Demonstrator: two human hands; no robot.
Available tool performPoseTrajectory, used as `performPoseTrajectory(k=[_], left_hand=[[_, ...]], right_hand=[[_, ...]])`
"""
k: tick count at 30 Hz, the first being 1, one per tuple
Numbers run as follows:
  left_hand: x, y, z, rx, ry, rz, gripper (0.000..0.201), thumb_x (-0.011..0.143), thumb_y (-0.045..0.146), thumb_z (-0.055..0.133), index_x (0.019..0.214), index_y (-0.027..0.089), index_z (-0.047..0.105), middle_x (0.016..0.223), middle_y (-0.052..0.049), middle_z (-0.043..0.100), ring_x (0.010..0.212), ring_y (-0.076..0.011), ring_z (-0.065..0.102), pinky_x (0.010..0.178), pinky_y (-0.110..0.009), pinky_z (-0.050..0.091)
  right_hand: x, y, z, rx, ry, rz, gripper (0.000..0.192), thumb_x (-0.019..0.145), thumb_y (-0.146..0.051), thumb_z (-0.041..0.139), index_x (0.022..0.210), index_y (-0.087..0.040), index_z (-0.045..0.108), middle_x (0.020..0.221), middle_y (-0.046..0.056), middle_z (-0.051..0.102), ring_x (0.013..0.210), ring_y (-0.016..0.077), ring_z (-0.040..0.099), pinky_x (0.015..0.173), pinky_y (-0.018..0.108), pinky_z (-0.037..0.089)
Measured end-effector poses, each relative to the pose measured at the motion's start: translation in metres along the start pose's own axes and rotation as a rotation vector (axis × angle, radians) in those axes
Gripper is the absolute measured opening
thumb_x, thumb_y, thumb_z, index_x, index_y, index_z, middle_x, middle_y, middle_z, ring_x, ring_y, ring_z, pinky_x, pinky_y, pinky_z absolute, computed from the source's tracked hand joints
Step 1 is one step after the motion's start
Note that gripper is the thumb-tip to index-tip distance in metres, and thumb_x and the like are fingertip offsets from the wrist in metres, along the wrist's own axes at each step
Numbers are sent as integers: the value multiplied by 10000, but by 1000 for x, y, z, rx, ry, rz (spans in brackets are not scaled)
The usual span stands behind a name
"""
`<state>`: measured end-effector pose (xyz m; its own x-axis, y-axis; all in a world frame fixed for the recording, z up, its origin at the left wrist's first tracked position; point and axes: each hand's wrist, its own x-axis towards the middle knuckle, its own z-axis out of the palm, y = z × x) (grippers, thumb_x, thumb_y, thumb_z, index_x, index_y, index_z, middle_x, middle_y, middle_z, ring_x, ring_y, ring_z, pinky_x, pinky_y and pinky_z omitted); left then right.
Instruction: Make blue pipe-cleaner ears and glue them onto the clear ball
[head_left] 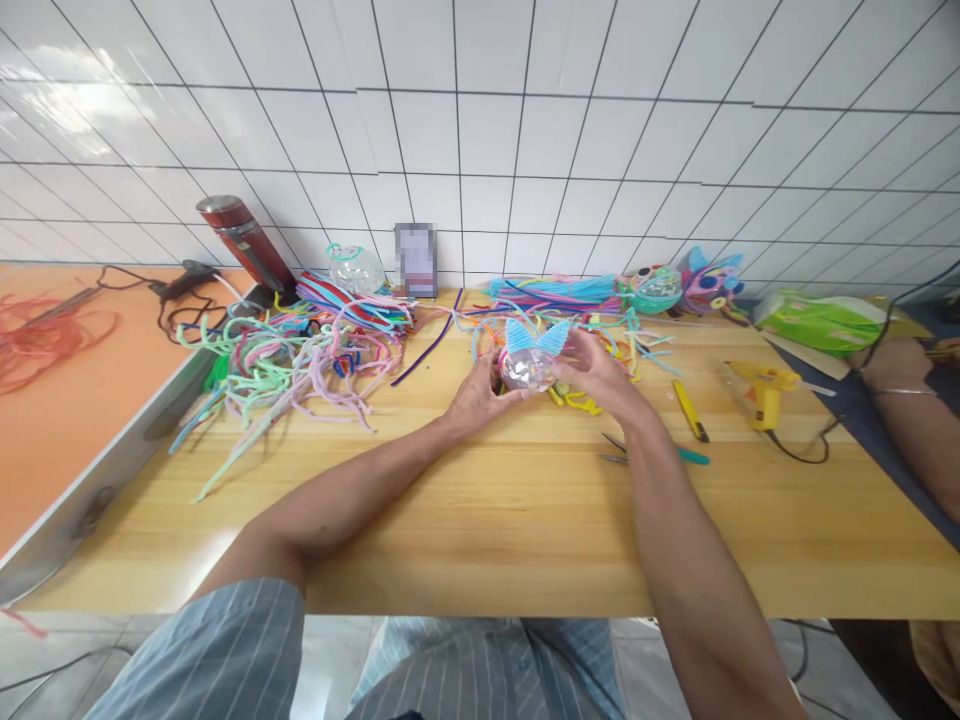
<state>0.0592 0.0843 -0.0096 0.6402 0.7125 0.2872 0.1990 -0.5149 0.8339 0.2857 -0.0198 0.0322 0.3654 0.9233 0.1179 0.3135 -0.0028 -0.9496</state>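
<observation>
Between my two hands is a clear round ball [528,371] with glittery bits inside and two blue pipe-cleaner ears [551,340] on top. My left hand [480,392] grips its left side, thumb along the lower edge. From the right, my right hand [596,378] holds the ball near the right ear, fingers curled round its side. Pink trim shows on the ball's left edge. Several yellow and orange pipe cleaners [581,402] lie on the table just behind and under it. Close to my right forearm are teal-handled pliers or scissors [691,456], partly hidden.
A yellow utility knife [689,411] and yellow glue gun [766,395] with a cord lie right. Tangled pipe cleaners [300,365] cover the left, near a brown flask [247,248]. A phone [416,260] leans on the wall. Finished-looking balls [656,290] stand behind. Another person's arm [911,410] is far right.
</observation>
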Motion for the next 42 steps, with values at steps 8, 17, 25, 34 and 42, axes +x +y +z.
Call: performPoseTrajectory(k=[8,17,25,34,42], left_hand=[[1,3,-4,-82,-27,-3,960,885,620,814,1633,130,466,1320,-169,733,1087,-290,721,969,-418,619],[-2,-7,-4,-19,-21,-16,1127,823,724,840,1694,159,403,1290,-153,701,964,-242,675,859,-378,587],[-5,-16,-2,-23,-26,-12,1139,754,751,893,1643,188,457,1150,-98,695,900,-207,629,822,-361,567],[-5,-6,-6,-126,-12,-62,1037,849,758,801,1635,177,455,1375,-163,686,904,-199,661,841,-372,584],[-2,-7,-7,-240,72,-90,790,1024,714,543,1561,136,507,1400,-169,694,1045,-196,692,1000,-382,578]], right_hand=[[-21,-13,-38,-151,85,-69,712,819,-625,847,1421,-307,637,1507,123,714,1392,349,682,1202,618,527],[-61,12,-38,-379,82,-147,535,932,-502,756,1415,-282,681,1407,125,772,1296,342,740,1093,591,600],[-71,22,-41,-630,183,-364,430,1020,-459,693,1391,-244,693,1343,141,800,1269,338,752,1119,570,591],[-66,23,-52,-780,258,-319,399,1002,-435,644,1338,-232,715,1308,133,811,1244,341,745,1110,530,570],[-60,11,-67,-764,373,-87,220,825,-311,495,837,-265,710,824,55,801,818,253,732,815,374,545]])
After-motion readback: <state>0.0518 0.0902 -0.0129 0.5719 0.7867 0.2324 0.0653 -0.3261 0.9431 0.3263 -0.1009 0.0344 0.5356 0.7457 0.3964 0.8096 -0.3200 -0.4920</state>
